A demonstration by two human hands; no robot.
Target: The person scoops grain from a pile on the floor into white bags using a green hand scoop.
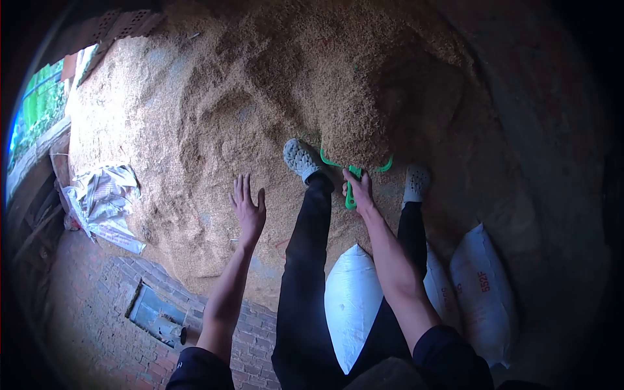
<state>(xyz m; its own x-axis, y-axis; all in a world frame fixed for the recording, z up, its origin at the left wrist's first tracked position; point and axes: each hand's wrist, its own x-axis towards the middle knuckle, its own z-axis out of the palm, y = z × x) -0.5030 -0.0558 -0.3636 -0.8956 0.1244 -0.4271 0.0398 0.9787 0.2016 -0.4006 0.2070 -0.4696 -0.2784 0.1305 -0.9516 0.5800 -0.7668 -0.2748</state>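
Observation:
My right hand grips the green handle of a scoop, near the middle of the view. The scoop's green rim shows at both sides, and a heap of brown husks or grain covers the rest of it. My left hand hangs to the left with its fingers spread, holding nothing, over the spread-out husks. A grey shoe of mine rests on the pile just left of the scoop, and the other shoe is to its right.
White filled sacks stand near my legs at the lower right. A crumpled white sack lies at the left edge of the pile. Below it are a brick surface and a bluish panel.

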